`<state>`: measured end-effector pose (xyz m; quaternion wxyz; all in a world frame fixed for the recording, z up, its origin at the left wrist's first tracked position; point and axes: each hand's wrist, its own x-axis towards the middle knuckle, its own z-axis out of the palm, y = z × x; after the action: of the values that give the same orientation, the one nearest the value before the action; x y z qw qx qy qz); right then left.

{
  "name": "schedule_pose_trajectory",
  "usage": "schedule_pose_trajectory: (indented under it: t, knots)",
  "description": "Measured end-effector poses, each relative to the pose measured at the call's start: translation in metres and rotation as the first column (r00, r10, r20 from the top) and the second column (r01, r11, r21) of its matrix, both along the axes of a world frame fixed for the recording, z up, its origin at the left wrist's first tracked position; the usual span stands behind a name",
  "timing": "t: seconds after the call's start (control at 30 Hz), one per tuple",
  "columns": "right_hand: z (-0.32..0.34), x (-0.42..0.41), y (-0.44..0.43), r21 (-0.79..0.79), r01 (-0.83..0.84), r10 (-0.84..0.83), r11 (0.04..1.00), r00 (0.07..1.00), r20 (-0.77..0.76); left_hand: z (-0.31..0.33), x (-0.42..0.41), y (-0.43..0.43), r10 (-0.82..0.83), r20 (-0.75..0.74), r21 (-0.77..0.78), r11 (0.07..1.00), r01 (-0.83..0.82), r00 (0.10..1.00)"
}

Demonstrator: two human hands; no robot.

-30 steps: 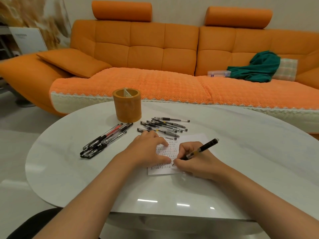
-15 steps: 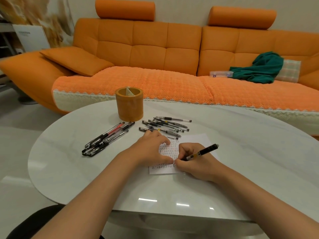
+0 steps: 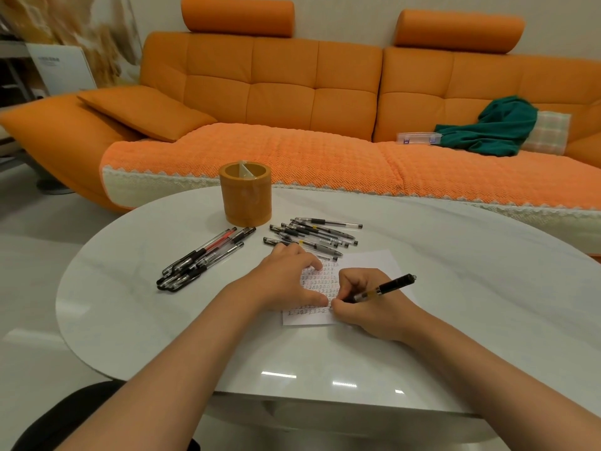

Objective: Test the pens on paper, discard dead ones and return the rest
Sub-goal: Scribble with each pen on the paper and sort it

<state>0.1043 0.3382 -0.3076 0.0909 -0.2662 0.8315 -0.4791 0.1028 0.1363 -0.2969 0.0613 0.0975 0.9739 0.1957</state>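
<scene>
We see the right hand (image 3: 364, 309) pinching a black pen (image 3: 385, 288) low on its barrel. The tip is down on the paper (image 3: 367, 263), close to the rows of small test marks. The left hand (image 3: 286, 283) lies flat on the sheet with fingers spread, pressing it to the table (image 3: 471, 271).

We judge the pen light, stiff and smooth. The grip section near the tip is the place to take hold, as the hand does here. The paper is thin and would likely slide on the glossy tabletop, so a flat hand on it makes sense. The loose pens are round and may roll, so we would lift each by the middle of its barrel.

Counting: one pen in hand, one sheet, and one orange cup (image 3: 245, 193) standing upright beyond the pens. The cup has a divider inside and no pens sticking out of it. A bundle (image 3: 201, 258) lies to the left of the sheet; we make out about six pens, one with a red barrel, but they overlap. A heap (image 3: 313, 236) lies just beyond the left hand, and we count roughly eight there, again not surely. Which pile has been tested we cannot tell
</scene>
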Motion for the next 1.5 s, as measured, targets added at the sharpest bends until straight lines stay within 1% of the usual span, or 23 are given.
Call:
schedule_pose_trajectory:
  t: [0.13,0.2,0.47,0.57,0.77,1.03,1.13,1.23,1.37,1.43,1.47,1.5]
  knots:
    - [0.001,-0.001,0.001,-0.001,-0.026,0.026,1.000,0.999,0.034,0.001,0.001,0.001,0.001,0.002,0.003,1.000,-0.001,1.000]
    - [0.001,-0.001,0.001,-0.019,-0.013,0.014,1.000,0.999,0.050,0.001,0.000,0.001,0.001,0.002,0.002,1.000,-0.001,1.000]
    - [0.000,-0.001,0.000,-0.010,-0.003,0.003,1.000,1.000,0.021,0.001,0.002,0.002,0.000,0.004,-0.009,1.000,0.000,1.000]
    - [0.001,0.001,0.000,-0.025,0.001,-0.001,1.000,1.000,0.026,0.001,0.001,0.002,0.003,0.004,-0.009,1.000,-0.003,1.000]
    - [0.003,0.001,0.000,-0.002,-0.028,0.028,1.000,0.998,0.049,0.000,0.001,0.001,0.001,0.007,0.019,1.000,-0.002,1.000]
    - [0.003,0.001,0.000,0.004,-0.033,0.033,0.999,0.998,0.051,-0.001,0.001,0.001,0.004,-0.001,0.010,1.000,-0.004,1.000]
    - [0.005,0.001,0.000,-0.048,-0.001,0.005,0.999,0.996,0.086,-0.001,0.001,0.001,0.006,-0.006,0.010,1.000,-0.006,1.000]
    - [0.009,-0.001,0.003,-0.144,0.103,-0.084,0.984,0.988,0.131,-0.001,0.001,0.000,0.004,-0.002,0.017,1.000,-0.004,1.000]
    - [0.012,0.000,0.004,-0.262,0.138,-0.080,0.955,0.972,0.220,0.000,0.001,-0.002,-0.017,0.002,0.018,1.000,0.017,1.000]
    - [0.014,0.001,0.004,-0.279,0.136,-0.089,0.951,0.981,0.174,-0.001,0.001,-0.004,-0.028,0.002,0.024,0.999,0.028,1.000]
    - [0.015,0.001,0.004,-0.254,0.126,-0.105,0.959,0.990,0.094,-0.001,0.001,-0.005,-0.033,0.005,0.032,0.999,0.033,0.999]
    - [0.016,0.000,0.006,-0.197,0.116,-0.122,0.973,0.992,-0.018,-0.001,0.001,-0.006,-0.038,0.006,0.039,0.999,0.037,0.999]
